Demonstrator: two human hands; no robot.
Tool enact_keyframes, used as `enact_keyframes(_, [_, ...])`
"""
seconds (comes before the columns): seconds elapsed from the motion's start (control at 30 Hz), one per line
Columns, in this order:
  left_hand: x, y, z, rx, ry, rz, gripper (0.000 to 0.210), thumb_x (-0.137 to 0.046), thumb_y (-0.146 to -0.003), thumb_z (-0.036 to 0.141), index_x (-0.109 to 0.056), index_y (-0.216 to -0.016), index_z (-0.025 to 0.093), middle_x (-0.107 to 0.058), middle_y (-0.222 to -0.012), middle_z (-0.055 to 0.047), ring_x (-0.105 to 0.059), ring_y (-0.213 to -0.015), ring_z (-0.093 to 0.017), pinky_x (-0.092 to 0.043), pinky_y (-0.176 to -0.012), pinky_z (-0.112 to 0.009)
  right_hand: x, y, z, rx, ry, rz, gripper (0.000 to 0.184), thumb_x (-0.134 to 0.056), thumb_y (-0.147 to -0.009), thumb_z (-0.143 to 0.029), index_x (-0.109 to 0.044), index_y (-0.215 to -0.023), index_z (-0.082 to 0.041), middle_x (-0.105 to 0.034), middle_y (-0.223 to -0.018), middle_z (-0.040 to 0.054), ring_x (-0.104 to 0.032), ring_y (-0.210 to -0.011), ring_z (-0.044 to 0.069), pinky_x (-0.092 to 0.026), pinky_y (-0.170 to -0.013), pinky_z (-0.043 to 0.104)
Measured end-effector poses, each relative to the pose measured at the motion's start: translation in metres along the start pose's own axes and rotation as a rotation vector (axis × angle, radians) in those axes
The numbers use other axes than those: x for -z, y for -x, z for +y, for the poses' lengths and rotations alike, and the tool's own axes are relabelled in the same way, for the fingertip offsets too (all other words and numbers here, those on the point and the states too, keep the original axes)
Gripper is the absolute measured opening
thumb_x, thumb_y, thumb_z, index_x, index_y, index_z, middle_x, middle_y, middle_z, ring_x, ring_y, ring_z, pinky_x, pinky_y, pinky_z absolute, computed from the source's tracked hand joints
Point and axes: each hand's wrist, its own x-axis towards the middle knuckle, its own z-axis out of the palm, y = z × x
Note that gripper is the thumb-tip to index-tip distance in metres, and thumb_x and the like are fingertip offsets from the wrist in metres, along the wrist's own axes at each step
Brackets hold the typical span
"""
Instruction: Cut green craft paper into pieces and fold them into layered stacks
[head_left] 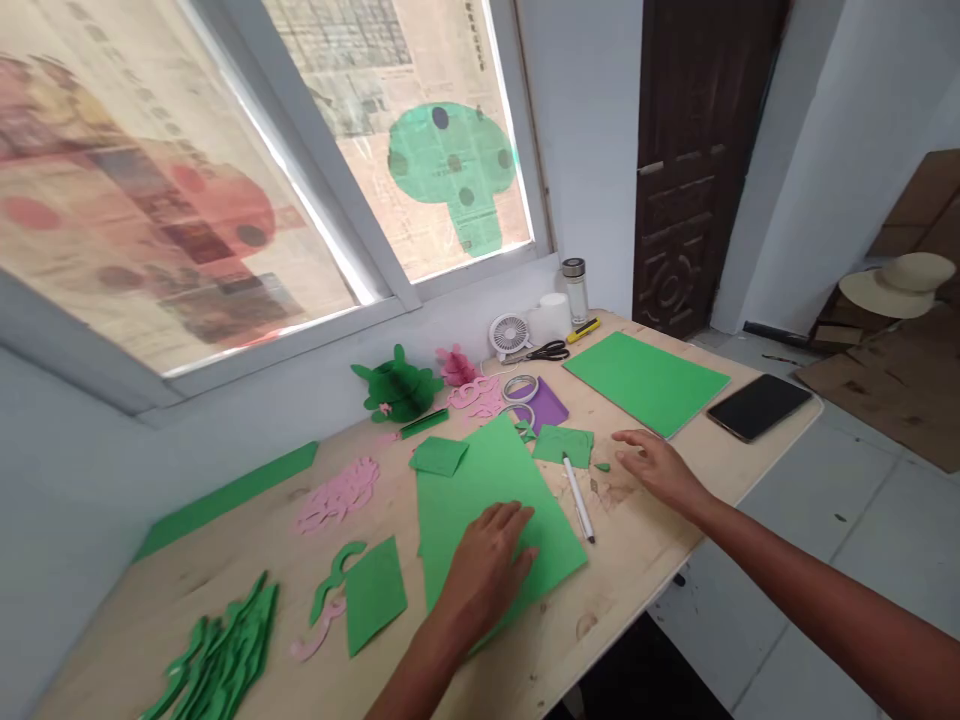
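My left hand (491, 555) rests on a large green paper sheet (480, 480), its fingers loosely extended and nothing held. To the right, my right hand (656, 468) hovers over or touches the table edge area with fingers apart. A white pen (578, 500) lies between the two hands. Near the fingers of my right hand are a small green scrap (602, 467) and a green paper piece with drawn lines (562, 445). A folded green piece (440, 456) lies on the sheet's upper left. Left of the sheet sits another green rectangle (376, 592).
Cut green strips (229, 650) and pink cutouts (341, 493) lie left. Along the wall stand a green paper craft (399, 385), a small fan (510, 335) and a glass bottle (576, 292). Scissors (549, 351), tape rolls (520, 389), a green stack (645, 380) and a phone (759, 406) lie right.
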Motion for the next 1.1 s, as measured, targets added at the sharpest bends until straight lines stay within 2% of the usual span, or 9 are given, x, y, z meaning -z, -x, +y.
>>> enact_keyframes(0.1, [-0.023, 0.029, -0.004, 0.051, 0.009, 0.082, 0.042, -0.054, -0.081, 0.021, -0.055, -0.123, 0.022, -0.056, -0.129, -0.008, -0.049, -0.122, -0.025, -0.043, -0.1, -0.042, -0.033, -0.016, -0.017, 0.075, 0.207, -0.086, 0.027, -0.059, -0.075, -0.021, -0.067, -0.101, -0.02, -0.064, -0.116, 0.0069, -0.053, -0.112, 0.022, -0.037, -0.099, 0.033])
enact_keyframes(0.2, [-0.046, 0.054, -0.008, 0.048, 0.02, 0.177, 0.046, -0.053, -0.081, 0.024, -0.052, -0.127, 0.024, -0.054, -0.132, -0.009, -0.046, -0.125, -0.026, -0.042, -0.101, -0.045, -0.053, -0.035, -0.027, 0.082, 0.418, -0.119, 0.028, -0.056, -0.08, -0.021, -0.064, -0.107, -0.019, -0.061, -0.12, 0.0103, -0.048, -0.118, 0.025, -0.035, -0.098, 0.034])
enact_keyframes(0.33, [-0.066, 0.076, -0.005, 0.072, 0.019, 0.212, 0.055, -0.053, -0.079, 0.022, -0.045, -0.134, 0.026, -0.047, -0.14, -0.008, -0.039, -0.131, -0.029, -0.035, -0.104, -0.053, -0.061, -0.056, -0.031, 0.038, 0.674, -0.163, 0.028, -0.057, -0.086, -0.03, -0.06, -0.11, -0.017, -0.057, -0.121, 0.0118, -0.051, -0.113, 0.025, -0.039, -0.095, 0.042])
enact_keyframes(0.47, [-0.071, 0.083, -0.002, 0.097, 0.095, 0.243, 0.053, -0.053, -0.081, 0.025, -0.045, -0.133, 0.029, -0.044, -0.142, -0.005, -0.036, -0.133, -0.028, -0.032, -0.106, -0.054, -0.062, -0.072, -0.033, -0.038, 0.84, -0.234, 0.032, -0.055, -0.089, -0.035, -0.056, -0.116, -0.017, -0.056, -0.12, 0.0082, -0.057, -0.103, 0.021, -0.047, -0.087, 0.044])
enact_keyframes(0.8, [-0.075, 0.085, -0.006, 0.05, 0.181, 0.368, 0.046, -0.052, -0.084, 0.028, -0.05, -0.13, 0.03, -0.047, -0.14, -0.005, -0.038, -0.131, -0.029, -0.032, -0.107, -0.056, -0.059, -0.087, -0.037, -0.18, 0.882, -0.345, 0.032, -0.055, -0.09, -0.034, -0.056, -0.116, -0.016, -0.058, -0.116, 0.0079, -0.059, -0.097, 0.02, -0.051, -0.082, 0.04])
enact_keyframes(0.97, [-0.082, 0.086, -0.012, 0.009, 0.139, 0.453, 0.046, -0.05, -0.086, 0.028, -0.048, -0.131, 0.031, -0.049, -0.139, -0.004, -0.041, -0.13, -0.027, -0.034, -0.107, -0.054, -0.063, -0.1, -0.039, -0.179, 0.86, -0.286, 0.032, -0.055, -0.09, -0.034, -0.056, -0.116, -0.016, -0.058, -0.116, 0.0077, -0.059, -0.097, 0.02, -0.051, -0.081, 0.04])
enact_keyframes(1.1, [-0.092, 0.086, -0.021, -0.034, 0.1, 0.484, 0.047, -0.049, -0.086, 0.028, -0.046, -0.133, 0.031, -0.047, -0.139, -0.003, -0.04, -0.131, -0.026, -0.034, -0.107, -0.053, -0.075, -0.116, -0.044, -0.176, 0.877, -0.213, 0.032, -0.054, -0.09, -0.034, -0.055, -0.117, -0.017, -0.057, -0.118, 0.0083, -0.059, -0.099, 0.02, -0.05, -0.083, 0.041])
